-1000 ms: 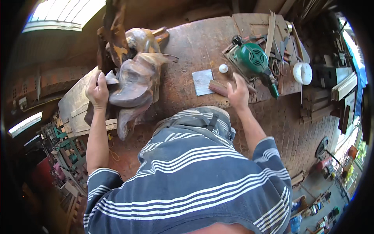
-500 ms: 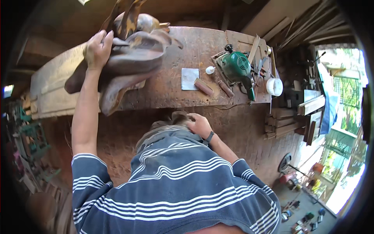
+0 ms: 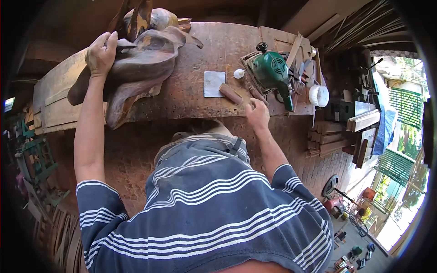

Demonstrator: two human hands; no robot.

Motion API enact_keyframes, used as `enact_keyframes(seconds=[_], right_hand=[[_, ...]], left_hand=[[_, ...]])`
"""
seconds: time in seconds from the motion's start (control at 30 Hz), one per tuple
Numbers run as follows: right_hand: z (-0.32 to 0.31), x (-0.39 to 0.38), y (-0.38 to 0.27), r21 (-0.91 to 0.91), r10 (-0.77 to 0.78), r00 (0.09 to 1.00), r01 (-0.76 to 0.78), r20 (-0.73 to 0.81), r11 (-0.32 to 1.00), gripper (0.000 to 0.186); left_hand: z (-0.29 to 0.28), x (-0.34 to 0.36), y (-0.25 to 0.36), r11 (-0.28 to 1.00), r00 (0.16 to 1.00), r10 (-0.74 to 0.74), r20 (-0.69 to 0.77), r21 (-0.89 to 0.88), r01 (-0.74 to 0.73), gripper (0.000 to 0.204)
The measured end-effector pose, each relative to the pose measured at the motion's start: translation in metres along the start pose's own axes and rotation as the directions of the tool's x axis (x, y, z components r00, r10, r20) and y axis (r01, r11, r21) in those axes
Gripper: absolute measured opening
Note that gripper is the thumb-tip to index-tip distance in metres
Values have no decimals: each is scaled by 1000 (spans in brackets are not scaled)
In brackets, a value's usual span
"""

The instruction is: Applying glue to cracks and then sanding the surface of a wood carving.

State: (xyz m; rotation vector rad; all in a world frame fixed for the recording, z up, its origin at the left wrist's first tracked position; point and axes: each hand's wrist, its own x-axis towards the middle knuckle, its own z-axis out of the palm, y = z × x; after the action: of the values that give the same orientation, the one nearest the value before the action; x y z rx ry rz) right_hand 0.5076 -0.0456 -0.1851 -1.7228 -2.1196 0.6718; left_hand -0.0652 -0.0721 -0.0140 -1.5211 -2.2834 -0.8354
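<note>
A dark brown carved wooden piece (image 3: 145,68) with smooth curved lobes lies at the left of the workbench (image 3: 207,43), jutting over its front edge. My left hand (image 3: 101,55) is closed round its raised upper part. Over the bench's front edge, my right hand (image 3: 257,113) has its thumb apart from loosely bent fingers, some of them partly hidden. Just beyond it are a reddish-brown sanding block (image 3: 231,93) and a second narrow brown block (image 3: 257,94). Nothing shows in that hand; whether it touches a block I cannot tell.
A green power sander (image 3: 272,68) rests to the right of a grey square sheet (image 3: 214,84) and a small white bottle (image 3: 239,73). Hand tools (image 3: 300,78) and a white tub (image 3: 318,96) sit at the right end. Stacked boards (image 3: 325,139) stand beyond.
My right hand has left my waist and moved forward and right to the bench edge by the blocks. My left hand keeps its hold on the carving.
</note>
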Motion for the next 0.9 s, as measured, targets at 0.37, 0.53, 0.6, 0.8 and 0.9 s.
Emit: enact_keyframes(seconds=[0.37, 0.53, 0.6, 0.8, 0.9], right_hand=[[34, 31, 3, 234, -287, 952, 255, 111, 938, 18], [19, 27, 7, 203, -205, 979, 198, 15, 959, 22], [11, 29, 31, 150, -190, 981, 192, -24, 970, 24], [4, 37, 67, -116, -120, 989, 110, -85, 987, 37], [7, 40, 70, -154, -52, 999, 53, 16, 987, 37]], left_hand=[[7, -2, -10, 998, 999, -33, -17, -55, 32, 30], [2, -5, -18, 994, 993, -107, 51, -29, 108, 31], [5, -5, -18, 996, 998, -68, 20, -48, 69, 31], [-1, -2, -26, 991, 989, -134, 64, 1, 134, 32], [2, -7, -15, 992, 992, -122, 38, -7, 123, 33]])
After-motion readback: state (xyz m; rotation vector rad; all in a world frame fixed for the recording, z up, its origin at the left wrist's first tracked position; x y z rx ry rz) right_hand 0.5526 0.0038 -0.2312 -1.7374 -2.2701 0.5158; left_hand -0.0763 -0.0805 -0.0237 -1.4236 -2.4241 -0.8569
